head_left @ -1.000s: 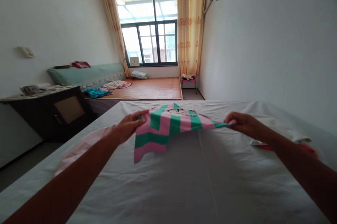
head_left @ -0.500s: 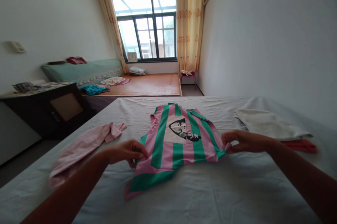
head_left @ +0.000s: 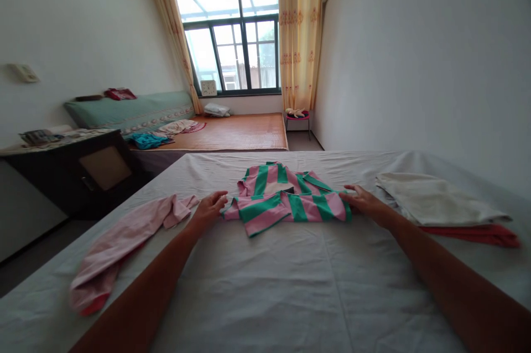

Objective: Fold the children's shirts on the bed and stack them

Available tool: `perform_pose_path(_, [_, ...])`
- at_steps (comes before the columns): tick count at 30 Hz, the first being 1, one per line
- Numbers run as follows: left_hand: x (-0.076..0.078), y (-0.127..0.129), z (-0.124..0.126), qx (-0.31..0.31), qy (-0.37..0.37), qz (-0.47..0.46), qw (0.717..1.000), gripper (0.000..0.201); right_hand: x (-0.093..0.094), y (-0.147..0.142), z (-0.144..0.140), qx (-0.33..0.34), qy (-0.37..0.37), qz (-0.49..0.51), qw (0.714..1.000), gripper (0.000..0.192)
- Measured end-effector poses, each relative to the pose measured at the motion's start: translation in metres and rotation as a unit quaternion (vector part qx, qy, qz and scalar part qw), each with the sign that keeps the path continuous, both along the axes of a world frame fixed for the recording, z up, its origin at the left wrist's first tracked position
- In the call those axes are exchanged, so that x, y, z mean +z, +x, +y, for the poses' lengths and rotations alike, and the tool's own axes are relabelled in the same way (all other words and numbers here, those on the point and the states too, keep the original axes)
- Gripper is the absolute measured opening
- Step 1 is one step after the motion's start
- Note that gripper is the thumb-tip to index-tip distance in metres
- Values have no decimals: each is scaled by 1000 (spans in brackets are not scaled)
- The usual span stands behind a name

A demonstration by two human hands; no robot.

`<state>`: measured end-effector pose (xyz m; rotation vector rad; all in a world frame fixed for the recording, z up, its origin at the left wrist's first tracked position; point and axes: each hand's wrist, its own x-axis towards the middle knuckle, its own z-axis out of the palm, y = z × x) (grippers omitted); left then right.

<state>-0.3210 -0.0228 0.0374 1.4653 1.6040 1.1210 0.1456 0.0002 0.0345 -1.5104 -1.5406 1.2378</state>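
Observation:
A pink-and-green striped shirt point(head_left: 298, 206) lies ahead of me on the white sheet point(head_left: 269, 292). Its near part is folded up over the rest and covers most of the printed picture; a striped flap hangs toward me. At the fold's left end is my left hand point(head_left: 211, 208), fingers stretched out and apart, with no cloth visibly gripped. My right hand point(head_left: 365, 204) is at the right end, fingers extended and parted, touching or very close to the cloth.
A pink garment point(head_left: 124, 248) lies to the left. On the right, a folded white cloth point(head_left: 440, 198) rests over a red one point(head_left: 477, 235). Beyond are a bed with a brown mat point(head_left: 249, 130), a dark cabinet point(head_left: 74, 176) and a small pink stool point(head_left: 297, 117).
The shirt's near edge has been folded up and away from me over the printed picture. Both hands moved forward with it and have let go of the cloth.

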Motion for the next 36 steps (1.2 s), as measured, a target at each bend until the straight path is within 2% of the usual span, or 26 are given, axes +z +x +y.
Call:
perform_pose_path(3, [-9,0,0,-51,49,106,992,50,0,4,-12,113,22,0,993,101])
perform_pose_path(5, [-12,3,-1,-74,57,162,982,48,-1,1,-15,153,62,1,986,102])
perform_pose_path(8, [-12,9,-3,-90,64,217,970,47,-1,-7,-14,134,133,30,982,81])
perform_pose_path(11, [-6,5,-5,-135,62,212,966,47,4,-5,-13,84,171,49,981,61])
perform_pose_path(13, [-1,-2,-8,-177,29,197,964,48,8,4,-16,92,149,27,984,52])
perform_pose_path(17, [7,-13,-15,-233,-61,164,957,51,10,27,-21,195,37,-57,979,44])
perform_pose_path(19, [8,-14,-17,-227,-71,163,958,52,10,32,-15,161,51,-113,979,39])
perform_pose_path(21, [8,-13,-17,-215,-61,169,960,49,9,30,0,85,113,-179,974,37])
perform_pose_path(24, [5,-12,-14,-221,-40,173,959,44,4,13,31,40,191,-270,943,37])
perform_pose_path(27, [1,-14,-12,-224,-39,169,959,43,-8,-11,61,30,195,-328,924,47])
perform_pose_path(30, [-4,-18,-13,-223,-43,145,963,45,-17,-27,82,17,188,-347,918,59])
perform_pose_path(33, [-5,-18,-15,-221,-47,137,964,48,-16,-26,90,-31,196,-358,913,51])
perform_pose_path(36, [-1,-15,-17,-203,-16,184,962,46,-4,-19,82,-71,221,-374,898,45])
